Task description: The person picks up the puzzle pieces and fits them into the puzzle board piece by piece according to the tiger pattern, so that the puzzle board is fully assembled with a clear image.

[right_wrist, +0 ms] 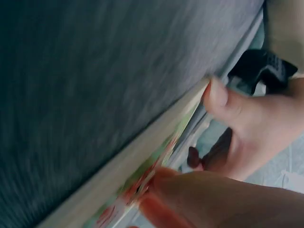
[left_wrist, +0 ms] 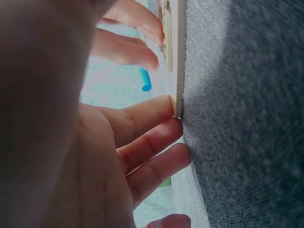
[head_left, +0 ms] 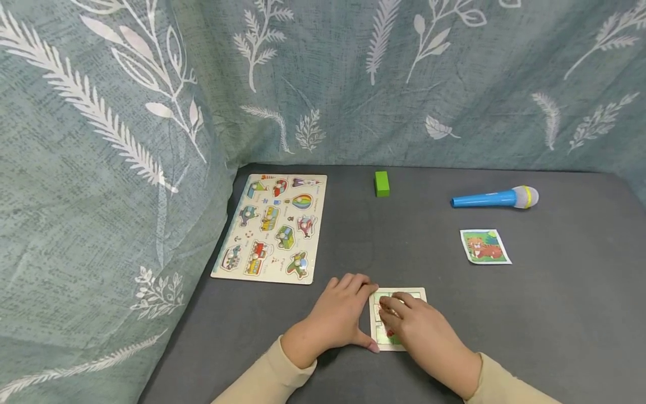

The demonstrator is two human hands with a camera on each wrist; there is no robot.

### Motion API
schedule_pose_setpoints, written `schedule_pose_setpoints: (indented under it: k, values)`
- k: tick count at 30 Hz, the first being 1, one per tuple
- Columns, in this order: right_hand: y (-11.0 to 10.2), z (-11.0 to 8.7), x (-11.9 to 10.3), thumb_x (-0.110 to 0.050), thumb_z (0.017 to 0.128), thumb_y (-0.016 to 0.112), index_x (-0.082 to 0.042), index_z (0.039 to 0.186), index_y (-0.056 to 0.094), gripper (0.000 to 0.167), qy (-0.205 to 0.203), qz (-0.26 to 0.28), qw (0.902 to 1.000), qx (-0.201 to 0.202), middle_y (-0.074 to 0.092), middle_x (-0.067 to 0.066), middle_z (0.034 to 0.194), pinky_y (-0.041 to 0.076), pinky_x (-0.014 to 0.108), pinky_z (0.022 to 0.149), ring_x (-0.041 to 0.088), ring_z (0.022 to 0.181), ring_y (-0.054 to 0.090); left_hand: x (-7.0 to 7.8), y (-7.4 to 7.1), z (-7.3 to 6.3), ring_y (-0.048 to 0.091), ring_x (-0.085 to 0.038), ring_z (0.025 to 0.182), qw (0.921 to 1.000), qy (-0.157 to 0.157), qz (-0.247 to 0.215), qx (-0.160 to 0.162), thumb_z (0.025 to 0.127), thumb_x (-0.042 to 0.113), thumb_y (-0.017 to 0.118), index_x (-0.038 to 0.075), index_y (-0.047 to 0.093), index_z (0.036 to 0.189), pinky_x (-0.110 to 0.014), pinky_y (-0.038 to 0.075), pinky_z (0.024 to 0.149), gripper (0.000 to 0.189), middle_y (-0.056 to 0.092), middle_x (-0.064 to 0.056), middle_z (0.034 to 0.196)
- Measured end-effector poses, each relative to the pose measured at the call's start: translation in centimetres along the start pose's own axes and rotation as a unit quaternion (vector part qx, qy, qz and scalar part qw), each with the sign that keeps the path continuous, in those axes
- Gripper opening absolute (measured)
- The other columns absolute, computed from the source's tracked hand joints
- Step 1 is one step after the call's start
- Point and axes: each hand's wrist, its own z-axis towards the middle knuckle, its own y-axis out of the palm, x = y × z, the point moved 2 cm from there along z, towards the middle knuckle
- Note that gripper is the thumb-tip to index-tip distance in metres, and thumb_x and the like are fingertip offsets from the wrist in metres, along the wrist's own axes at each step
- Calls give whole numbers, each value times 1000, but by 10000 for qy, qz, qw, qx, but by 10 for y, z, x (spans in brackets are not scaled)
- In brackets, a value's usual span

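A small square jigsaw puzzle board point(head_left: 372, 331) with a pale frame and a green and red picture lies near the front of the table. My left hand point(head_left: 339, 314) spans its left side, the thumb at the near corner and the index finger at the far corner. In the left wrist view, the index fingertip meets the edge of the puzzle board point(left_wrist: 178, 90). Over the picture, my right hand point(head_left: 421, 331) bends its fingers and pinches a puzzle piece point(right_wrist: 142, 183) at the board's surface. The fingers cover much of the picture.
To the left lies a knobbed wooden vehicle puzzle point(head_left: 267, 230). A green block point(head_left: 382, 184) stands at the back, with a blue toy microphone point(head_left: 494, 198) farther right. A tiger picture card point(head_left: 485, 247) lies in front of the microphone. Patterned curtain point(head_left: 343, 112) borders the table.
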Motion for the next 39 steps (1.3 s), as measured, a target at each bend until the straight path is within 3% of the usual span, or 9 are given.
schedule_pose_setpoints:
  k: [5,10,15,23,29,35,39]
  values:
    - [0,-1,-4,-16,77,92,-8,108,81,34,152,-78,9998,41,72,2,109,56,35,83,19,97,66,-2,1,2,51,-17,123,10000,2,2,13,59,75,89,13,60,145,-36,42,91,110,56,-1,137]
    - [4,5,4,-4,73,93,-14,101,80,32,468,525,9975,115,71,-3,98,55,32,80,15,88,63,-3,2,-1,50,-17,122,10000,-23,-91,-6,59,74,90,13,60,144,-36,41,90,109,55,-1,137]
    - [5,9,7,-7,76,93,-14,103,80,31,310,667,9972,147,71,-4,94,55,31,78,14,83,62,-3,4,-4,50,-16,120,9999,-24,-104,-18,59,74,90,12,61,143,-35,41,89,108,56,0,135]
    - [0,2,6,-5,69,94,-15,92,80,29,27,275,9994,206,69,-6,91,54,33,76,14,82,62,-1,3,-2,50,-16,122,9999,14,-86,-69,60,75,89,12,60,144,-35,41,91,109,55,0,136]
    - [-1,2,-6,-17,72,91,-14,90,78,23,-334,-632,9972,220,66,-4,91,48,32,74,14,79,57,-1,0,-1,50,-17,123,9999,-38,-141,11,59,72,91,12,61,143,-36,42,92,108,56,-1,137]
    - [-3,-5,-15,-13,73,88,-9,98,80,26,-129,-798,9967,103,70,1,98,51,35,77,17,85,64,0,1,-1,51,-17,122,9999,-4,-88,56,59,73,90,13,60,144,-35,42,91,109,56,-1,137]
    - [-3,-8,-17,-16,76,89,-8,107,79,33,54,-769,9970,-13,71,3,108,52,37,81,20,96,67,0,0,-2,50,-18,122,9999,4,-123,18,61,74,89,21,57,149,-37,42,91,107,54,0,135]
